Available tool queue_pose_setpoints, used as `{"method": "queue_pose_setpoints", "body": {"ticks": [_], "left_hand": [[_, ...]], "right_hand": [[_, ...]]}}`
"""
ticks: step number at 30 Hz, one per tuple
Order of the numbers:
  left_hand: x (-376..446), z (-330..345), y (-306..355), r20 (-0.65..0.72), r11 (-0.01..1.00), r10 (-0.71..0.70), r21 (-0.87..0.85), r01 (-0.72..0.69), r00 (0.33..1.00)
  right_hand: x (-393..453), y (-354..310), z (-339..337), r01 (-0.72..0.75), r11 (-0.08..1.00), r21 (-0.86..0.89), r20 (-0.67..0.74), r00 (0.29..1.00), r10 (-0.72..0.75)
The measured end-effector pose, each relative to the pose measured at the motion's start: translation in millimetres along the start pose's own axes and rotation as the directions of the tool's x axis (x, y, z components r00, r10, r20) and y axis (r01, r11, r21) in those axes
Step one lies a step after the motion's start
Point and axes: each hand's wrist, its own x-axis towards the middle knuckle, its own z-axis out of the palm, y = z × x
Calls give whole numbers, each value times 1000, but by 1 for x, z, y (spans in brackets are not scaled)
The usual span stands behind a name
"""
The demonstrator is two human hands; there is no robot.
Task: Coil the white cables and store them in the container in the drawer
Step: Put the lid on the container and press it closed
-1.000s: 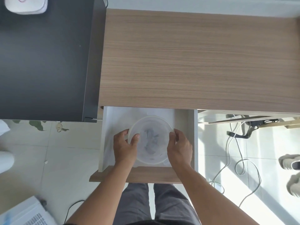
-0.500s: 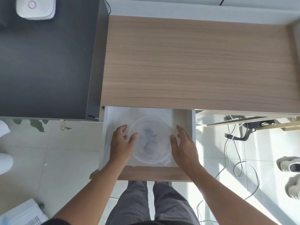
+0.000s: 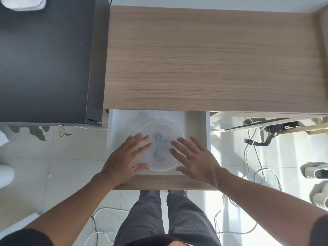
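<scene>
A round translucent container (image 3: pixel 162 128) with a cloudy lid sits in the open white drawer (image 3: pixel 195 121) under the wooden desk top. Pale coiled shapes show faintly through the lid. My left hand (image 3: pixel 128 158) lies flat with spread fingers over the container's left edge. My right hand (image 3: pixel 194 158) is spread the same way over its right edge. Both hands are above the container and hold nothing. The drawer's wooden front (image 3: pixel 165 181) is below my wrists.
The wooden desk top (image 3: pixel 213 59) fills the upper middle. A dark cabinet (image 3: pixel 44 59) stands at the left, with a white device (image 3: pixel 23 3) on its far corner. Loose white cables (image 3: pixel 255 157) trail over the tiled floor at the right, near shoes (image 3: pixel 316 171).
Both hands have let go of the container's sides. They have drawn back towards me and flattened, fingers spread, above the lid. The container stays in the drawer.
</scene>
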Motion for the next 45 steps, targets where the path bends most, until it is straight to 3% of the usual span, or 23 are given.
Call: {"method": "queue_pose_setpoints", "body": {"ticks": [2, 6, 12, 17, 21, 25, 30, 34, 38, 41, 43, 45], "left_hand": [[-1, 2, -6, 109, 995, 86, 42, -91, 990], [1, 3, -10, 175, 995, 85, 45, -94, 981], [4, 6, -13, 153, 977, 140, 141, -162, 978], [4, 17, -9, 21, 911, 263, 325, -255, 965], [9, 15, -5, 49, 847, 325, 429, -314, 944], [30, -12, 7, 214, 928, 184, 285, -241, 959], [93, -38, 17, 150, 977, -46, 212, 14, 988], [115, -25, 12, 261, 985, -173, 43, 168, 950], [124, -13, 4, 354, 952, -241, -96, 291, 904], [130, -11, 0, 390, 943, -253, -103, 315, 885], [129, -13, 2, 391, 940, -261, -103, 324, 882], [119, -18, 9, 325, 941, -285, -84, 327, 902]], "right_hand": [[2, 0, 1, 13, 1000, -20, -25, 1000, -14], [8, 1, 2, 51, 995, -91, -105, 993, -60], [13, 7, 9, 129, 981, -147, -178, 972, -154], [13, 6, 18, 137, 987, -86, -237, 959, -153], [13, 3, 19, 112, 992, -64, -248, 961, -124], [12, 2, 14, 117, 989, -89, -208, 969, -134], [16, 1, 3, 134, 978, -159, -159, 974, -159], [17, -1, -2, 142, 971, -195, -136, 976, -170], [22, -2, -6, 135, 969, -206, -203, 963, -177], [24, 0, -11, 158, 968, -194, -239, 950, -203], [21, -1, -16, 150, 965, -215, -196, 962, -193], [18, -5, -22, 118, 969, -218, -55, 990, -132]]}}
